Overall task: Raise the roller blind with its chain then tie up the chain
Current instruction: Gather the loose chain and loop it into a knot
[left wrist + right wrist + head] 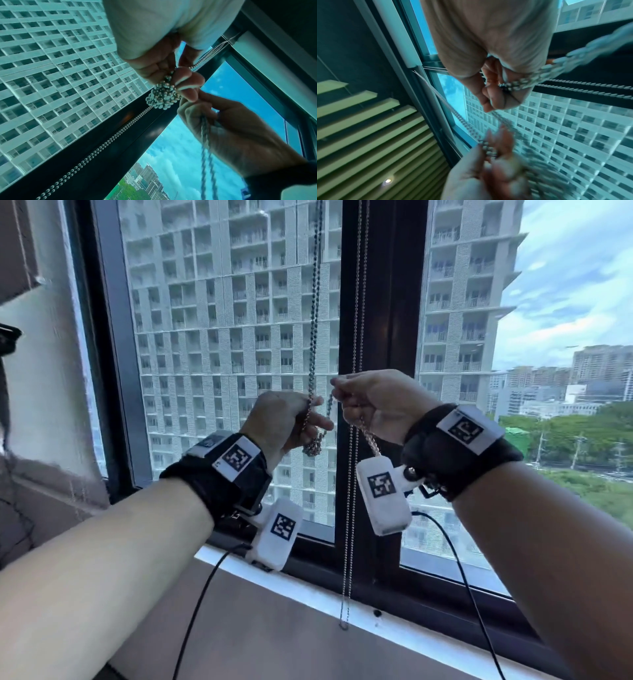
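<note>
Metal chain point(315, 313) hangs vertical — left hand point(281, 419) and right hand point(373, 405) fingers pinching it

Head view looks forward and slightly down from behind both forearms, square onto the window frame point(383, 302), with both hands mid-picture at arm's reach. Left wrist view sits very near under the left hand point(154, 44), tilted up along the fingers past the bunched chain point(163, 96) toward the glass and sky; right wrist view does likewise under the right hand point(489, 44), facing up toward window top and ceiling. All three share the hands, chain and tower block point(233, 313) outside.
</note>
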Available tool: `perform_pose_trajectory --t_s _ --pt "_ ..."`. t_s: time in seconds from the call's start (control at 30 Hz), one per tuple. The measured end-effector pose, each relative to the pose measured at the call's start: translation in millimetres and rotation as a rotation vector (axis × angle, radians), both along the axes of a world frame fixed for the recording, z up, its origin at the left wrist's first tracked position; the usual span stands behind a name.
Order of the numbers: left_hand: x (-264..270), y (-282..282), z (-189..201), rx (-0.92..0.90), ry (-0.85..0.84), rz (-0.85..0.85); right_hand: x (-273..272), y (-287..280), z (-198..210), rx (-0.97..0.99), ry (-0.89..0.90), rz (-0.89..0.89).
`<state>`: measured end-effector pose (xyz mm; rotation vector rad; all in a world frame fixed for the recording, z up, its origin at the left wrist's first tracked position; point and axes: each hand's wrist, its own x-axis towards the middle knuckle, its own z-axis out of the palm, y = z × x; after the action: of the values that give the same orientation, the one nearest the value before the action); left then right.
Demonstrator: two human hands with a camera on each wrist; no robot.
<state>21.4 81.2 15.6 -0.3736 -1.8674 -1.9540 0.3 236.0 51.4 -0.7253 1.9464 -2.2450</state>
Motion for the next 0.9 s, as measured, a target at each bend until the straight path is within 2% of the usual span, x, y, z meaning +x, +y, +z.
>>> perform_pose_trajectory --t_s 0.2,0.3,0.47,0.57,0.7,0.9 --pt "4.9 6.4 7.4 -0.118 -0.029 -0.067 11.4 -6.2 19.5 -0.042 0.038 -0.059" --pt "3.9 9.6 7.2 -0.149 -0.027 -0.006 15.6 -8.4 20.5 0.021 0.104 -0.044" --pt "-3.4 8.1 1.7 -0.166 0.111 0.198 17.5 -4.3 15.7 0.113 0.209 -0.128" --pt "-8.2 6.4 -0.5 -0.133 0.141 0.237 18.0 -3.3 14.6 0.075 0.157 -0.136" --pt "-6.1 7.6 -2.4 -0.109 0.136 0.173 18.3 -3.3 12.6 0.062 0.132 -0.149" --pt "-3.6 7.8 -1.0 0.136 0.038 0.037 14.9 -6.0 10.2 0.054 0.115 -0.189"
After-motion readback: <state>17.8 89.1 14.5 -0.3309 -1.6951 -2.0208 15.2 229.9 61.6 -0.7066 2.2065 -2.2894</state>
